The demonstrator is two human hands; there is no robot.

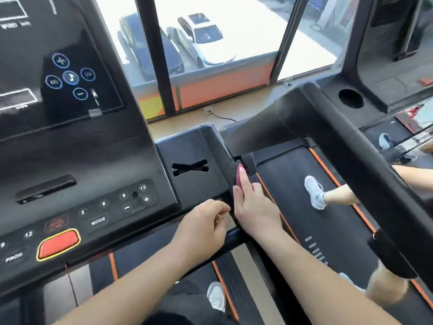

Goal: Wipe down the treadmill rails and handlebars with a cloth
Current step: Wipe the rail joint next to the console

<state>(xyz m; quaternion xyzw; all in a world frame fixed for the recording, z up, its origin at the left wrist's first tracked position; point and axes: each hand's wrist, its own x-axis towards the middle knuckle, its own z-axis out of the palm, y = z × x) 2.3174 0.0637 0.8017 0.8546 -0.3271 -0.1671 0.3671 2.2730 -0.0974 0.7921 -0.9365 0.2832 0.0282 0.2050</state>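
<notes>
The treadmill console fills the left of the view, with a black handlebar running under my wrists. A pink cloth lies against the right side edge of the console tray. My right hand presses the cloth onto that edge with straight fingers pointing forward. Only a narrow strip of cloth shows beside the fingers. My left hand hovers just left of it over the console corner, fingers loosely curled and holding nothing I can see.
A red stop button and number keys sit on the console front. On the right, a thick black rail belongs to the neighbouring treadmill, where another person's legs in white shoes move. A window is ahead.
</notes>
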